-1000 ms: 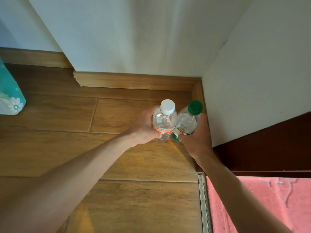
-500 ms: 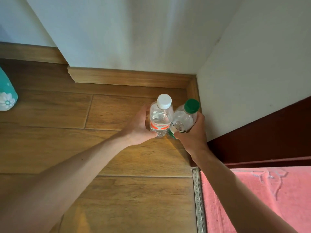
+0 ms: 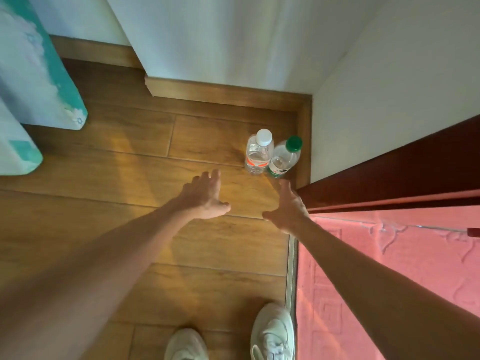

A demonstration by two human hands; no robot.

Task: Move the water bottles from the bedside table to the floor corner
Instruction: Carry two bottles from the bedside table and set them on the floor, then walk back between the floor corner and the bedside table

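Two clear water bottles stand upright side by side on the wooden floor in the corner. The white-capped bottle (image 3: pixel 258 153) has a red label; the green-capped bottle (image 3: pixel 285 157) to its right has a green label and stands close to the skirting board. My left hand (image 3: pixel 205 194) hovers in front of them with fingers spread and holds nothing. My right hand (image 3: pixel 287 203) is also empty, fingers straight, its tips a short way from the green-capped bottle's base.
White walls with a wooden skirting board (image 3: pixel 226 93) form the corner. A dark red door frame (image 3: pixel 389 178) and a pink mat (image 3: pixel 389 268) lie to the right. Teal floral bedding (image 3: pixel 39 74) hangs at the left. My two white shoes (image 3: pixel 272 331) stand at the bottom.
Both hands have let go of the bottles and drawn back toward me. The bottles now stand free in the corner, and the view has pulled up and back.
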